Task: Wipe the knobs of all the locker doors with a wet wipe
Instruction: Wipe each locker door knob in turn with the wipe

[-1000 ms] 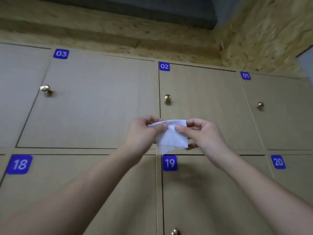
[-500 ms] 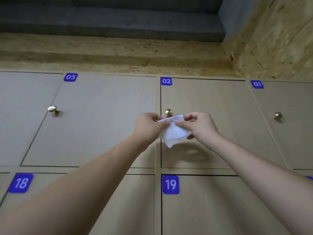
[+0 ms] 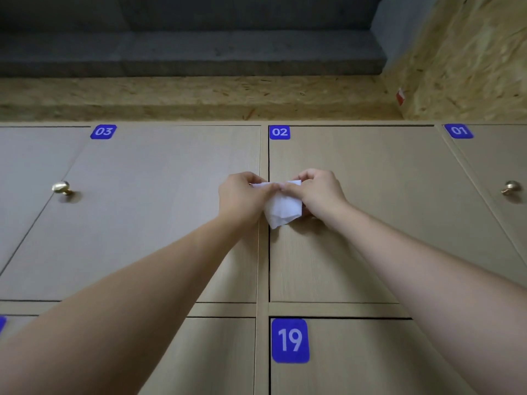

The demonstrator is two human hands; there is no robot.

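A white wet wipe (image 3: 283, 208) is pinched along its top edge by both hands, raised in front of locker door 02 (image 3: 370, 223). My left hand (image 3: 242, 195) grips its left corner and my right hand (image 3: 322, 192) grips its right side. The wipe and hands cover the spot where door 02's brass knob was, so that knob is hidden. Door 03 (image 3: 156, 218) has a brass knob (image 3: 61, 188) at its left edge. Door 01 (image 3: 507, 238) shows its brass knob (image 3: 511, 188) at far right.
Lower doors carry blue number plates, with 19 (image 3: 290, 340) below door 02. Rough chipboard wall (image 3: 470, 58) closes in on the right and a chipboard band (image 3: 185, 98) runs above the lockers. Grey ceiling lies beyond.
Both hands have risen with the wipe from the gap above door 19 up to door 02's knob, which is now covered. The view has tilted upward.
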